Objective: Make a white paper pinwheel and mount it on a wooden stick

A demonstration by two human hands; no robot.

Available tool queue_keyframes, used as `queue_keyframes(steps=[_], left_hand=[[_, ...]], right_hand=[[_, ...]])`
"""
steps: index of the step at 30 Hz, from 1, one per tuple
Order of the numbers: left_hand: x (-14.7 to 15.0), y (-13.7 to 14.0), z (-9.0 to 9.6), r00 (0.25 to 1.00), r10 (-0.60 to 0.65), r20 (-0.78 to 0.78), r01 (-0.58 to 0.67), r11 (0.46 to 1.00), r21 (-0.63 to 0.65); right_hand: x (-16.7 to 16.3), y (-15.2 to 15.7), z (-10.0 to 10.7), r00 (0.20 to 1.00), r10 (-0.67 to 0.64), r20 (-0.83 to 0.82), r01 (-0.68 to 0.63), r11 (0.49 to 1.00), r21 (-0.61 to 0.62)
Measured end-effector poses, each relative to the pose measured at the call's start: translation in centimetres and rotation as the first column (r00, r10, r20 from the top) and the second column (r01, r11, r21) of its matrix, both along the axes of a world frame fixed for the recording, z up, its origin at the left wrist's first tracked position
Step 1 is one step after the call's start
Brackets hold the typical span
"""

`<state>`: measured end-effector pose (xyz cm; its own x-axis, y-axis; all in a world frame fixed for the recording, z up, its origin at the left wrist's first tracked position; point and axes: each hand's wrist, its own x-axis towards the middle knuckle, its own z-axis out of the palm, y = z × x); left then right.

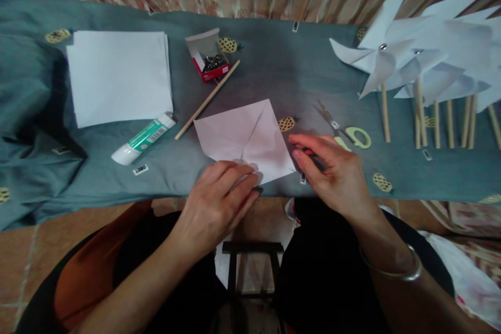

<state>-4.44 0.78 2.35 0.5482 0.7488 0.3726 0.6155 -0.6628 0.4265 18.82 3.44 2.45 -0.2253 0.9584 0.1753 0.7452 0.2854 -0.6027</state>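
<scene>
Paper square (223, 133) lies on the desk (305, 70), apparently slit, corners not yet gathered. The left hand (217, 203) rests loosely across it; right hand (336, 175) curls alongside, grip unclear. One stick (207, 99) lies unattached; assembled pinwheels (385, 60) lie rightward.

Glue stick (146, 135): print unreadable; red box (214, 73): lettering unreadable; tablecloth labels (141, 169): too blurred

Under the left hand (219, 203), the paper (246, 135) is white; beyond the right hand (336, 177), scissors (335, 125) have pale-green handles (368, 139); around both, grey-green cloth (274, 57) bears spotted yellow pineapples (286, 124).
</scene>
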Motion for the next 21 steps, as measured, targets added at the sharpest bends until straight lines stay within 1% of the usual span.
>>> queue_keyframes(steps=[3, 7, 10, 12, 14, 17, 19, 21], left_hand=[[0.9, -0.4, -0.8, 1.000, 0.010, -0.029, -0.010, 1.000, -0.002], [0.8, -0.4, -1.1, 0.998, 0.012, -0.062, -0.011, 1.000, 0.022], [0.5, -0.6, -1.0, 0.998, 0.012, -0.066, -0.009, 0.999, 0.037], [0.4, -0.8, -0.9, 0.998, 0.014, -0.057, -0.013, 1.000, 0.027], [0.3, -0.9, -0.7, 0.999, 0.024, -0.046, -0.023, 1.000, 0.014], [0.4, -0.8, -0.6, 0.999, 0.034, -0.037, -0.034, 0.999, 0.012], [0.5, -0.8, -0.6, 0.999, 0.032, -0.041, -0.032, 0.999, 0.007], [0.6, -0.9, -0.6, 0.998, 0.034, -0.053, -0.034, 0.999, 0.000]], right_hand=[[-0.5, 0.0, -0.3, 0.993, 0.110, 0.041, -0.112, 0.993, 0.049], [-0.6, 0.0, -0.4, 0.991, 0.125, 0.037, -0.127, 0.991, 0.038], [-0.2, 0.0, -0.4, 0.992, 0.117, -0.036, -0.117, 0.993, 0.010], [0.0, 0.1, -0.4, 0.990, 0.103, -0.099, -0.107, 0.994, -0.033], [0.0, 0.2, -0.2, 0.981, 0.088, -0.171, -0.106, 0.989, -0.101], [-0.4, 0.4, -0.1, 0.951, 0.082, -0.298, -0.148, 0.967, -0.208], [-0.9, 0.6, -0.1, 0.926, 0.079, -0.369, -0.177, 0.955, -0.239], [-1.3, 0.8, -0.3, 0.911, 0.066, -0.407, -0.176, 0.955, -0.239]])
